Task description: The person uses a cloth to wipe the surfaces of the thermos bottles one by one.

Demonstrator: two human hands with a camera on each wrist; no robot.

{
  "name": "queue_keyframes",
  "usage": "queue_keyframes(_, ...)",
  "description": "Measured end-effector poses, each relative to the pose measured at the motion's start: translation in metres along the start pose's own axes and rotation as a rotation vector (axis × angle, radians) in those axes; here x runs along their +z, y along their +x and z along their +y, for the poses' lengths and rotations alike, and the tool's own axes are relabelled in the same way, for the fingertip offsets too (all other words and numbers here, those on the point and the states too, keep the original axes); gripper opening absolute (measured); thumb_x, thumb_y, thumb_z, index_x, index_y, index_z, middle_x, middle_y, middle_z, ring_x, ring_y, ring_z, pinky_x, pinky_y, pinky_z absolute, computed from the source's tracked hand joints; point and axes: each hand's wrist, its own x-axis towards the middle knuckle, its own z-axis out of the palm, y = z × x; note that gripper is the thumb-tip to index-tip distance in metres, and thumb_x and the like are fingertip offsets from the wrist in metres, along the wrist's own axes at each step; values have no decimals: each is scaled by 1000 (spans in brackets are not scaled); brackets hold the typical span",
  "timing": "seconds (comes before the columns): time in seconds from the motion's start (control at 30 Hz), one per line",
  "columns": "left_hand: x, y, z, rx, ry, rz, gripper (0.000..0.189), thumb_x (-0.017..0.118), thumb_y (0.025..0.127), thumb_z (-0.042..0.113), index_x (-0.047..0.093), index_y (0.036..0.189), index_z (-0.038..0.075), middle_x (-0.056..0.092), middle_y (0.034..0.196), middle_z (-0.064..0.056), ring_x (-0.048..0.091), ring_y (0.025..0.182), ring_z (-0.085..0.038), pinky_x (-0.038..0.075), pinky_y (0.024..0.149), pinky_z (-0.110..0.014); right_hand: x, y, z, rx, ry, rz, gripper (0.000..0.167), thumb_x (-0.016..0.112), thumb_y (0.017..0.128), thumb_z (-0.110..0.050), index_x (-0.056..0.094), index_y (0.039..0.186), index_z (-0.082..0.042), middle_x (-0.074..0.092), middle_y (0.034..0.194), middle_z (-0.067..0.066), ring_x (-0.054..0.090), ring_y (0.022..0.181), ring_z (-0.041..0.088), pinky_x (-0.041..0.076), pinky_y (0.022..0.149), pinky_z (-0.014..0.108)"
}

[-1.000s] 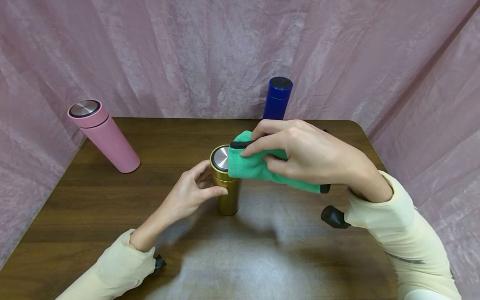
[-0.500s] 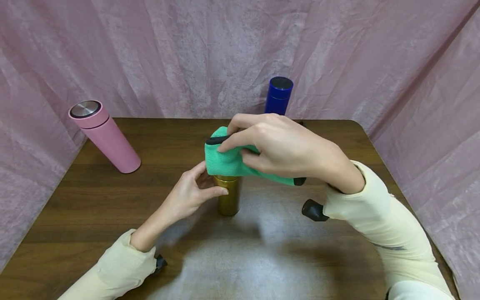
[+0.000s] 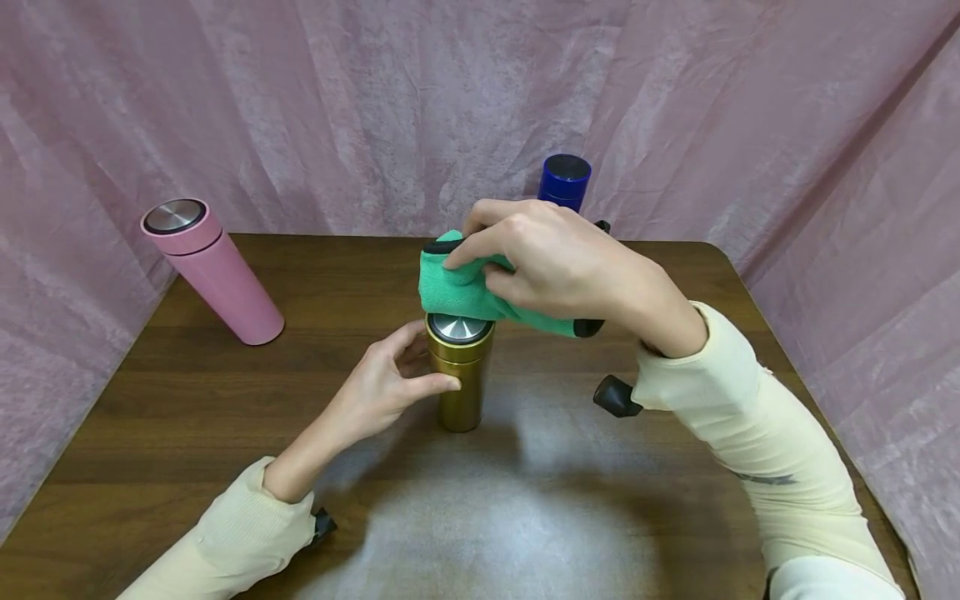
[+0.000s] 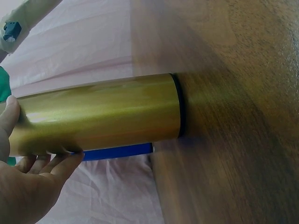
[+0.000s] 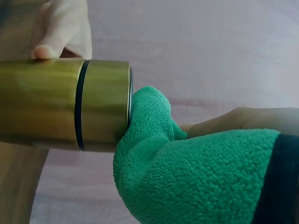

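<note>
A gold thermos bottle (image 3: 462,375) with a silver-topped lid stands upright on the wooden table. My left hand (image 3: 382,379) grips its upper body from the left, thumb in front and fingers around the back. In my right hand (image 3: 555,258) a folded green cloth (image 3: 453,287) with black edging is pinched above the lid. The right wrist view shows the cloth (image 5: 149,126) touching the end face of the lid. The bottle's base (image 4: 180,105) rests on the table in the left wrist view.
A pink thermos bottle (image 3: 217,279) stands at the back left of the table (image 3: 225,400). Behind my right hand is a blue thermos bottle (image 3: 564,179), its lower part hidden. Pink curtains (image 3: 375,117) hang behind the table.
My right hand has carried the cloth leftward over the gold bottle's lid, then away toward the back, so the front of the lid shows again. The left hand keeps its grip.
</note>
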Motion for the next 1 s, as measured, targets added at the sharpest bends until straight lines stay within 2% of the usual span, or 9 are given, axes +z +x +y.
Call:
queue_keyframes(0.27,1,1,-1,2,-23,4,60,85,83,-1,58,137,0,67,129,-15,66,117,-26,56,99,-34,4,-2,16,78,27,15,36,61,91,2,79,118,-14,68,119,3,65,98,18,54,82,35)
queue_keyframes(0.43,2,1,-2,4,-33,10,62,86,82,-2,58,136,0,67,128,-15,66,117,-27,56,99,-34,7,-11,27,110,73,94,37,61,91,3,78,120,-13,68,114,4,62,92,18,52,77,35)
queue_keyframes(0.5,2,0,-2,5,-32,15,61,86,81,-3,59,136,0,67,127,-15,66,116,-27,56,99,-33,8,-16,31,119,117,171,36,62,92,4,78,121,-12,69,114,4,61,93,18,51,77,35)
queue_keyframes(0.57,2,0,-2,6,-31,18,61,86,81,-2,59,135,0,68,126,-15,66,116,-26,55,100,-33,11,-22,34,140,185,288,35,64,92,4,77,122,-11,69,115,4,62,98,17,51,81,33)
queue_keyframes(0.7,3,0,-1,-3,-32,21,61,86,82,-2,58,136,0,68,126,-15,66,116,-26,55,100,-33,22,-31,38,206,413,562,34,68,94,2,76,125,-11,70,119,2,62,106,15,51,90,29)
queue_keyframes(0.77,3,0,-1,-4,-29,22,61,86,82,-1,58,136,1,68,126,-15,66,116,-26,56,99,-33,32,-34,40,232,525,642,34,69,95,1,74,127,-10,71,121,2,62,107,16,51,90,28)
queue_keyframes(0.8,3,0,-1,-6,-29,23,61,86,82,-1,58,136,1,68,126,-15,66,116,-26,56,99,-33,38,-35,40,243,571,655,34,70,96,0,73,128,-9,71,122,2,63,106,16,52,89,28)
queue_keyframes(0.87,3,0,-1,-7,-28,23,61,86,82,-1,58,136,1,67,126,-15,66,116,-26,56,99,-33,50,-37,42,263,646,629,35,71,96,-1,71,131,-8,70,123,3,64,104,17,53,86,28)
queue_keyframes(1.0,3,0,-1,-6,-31,18,61,86,83,-1,58,137,1,67,127,-15,66,117,-27,56,99,-33,72,-40,43,298,734,494,39,72,97,-6,68,136,-9,69,127,3,64,103,17,54,83,30)
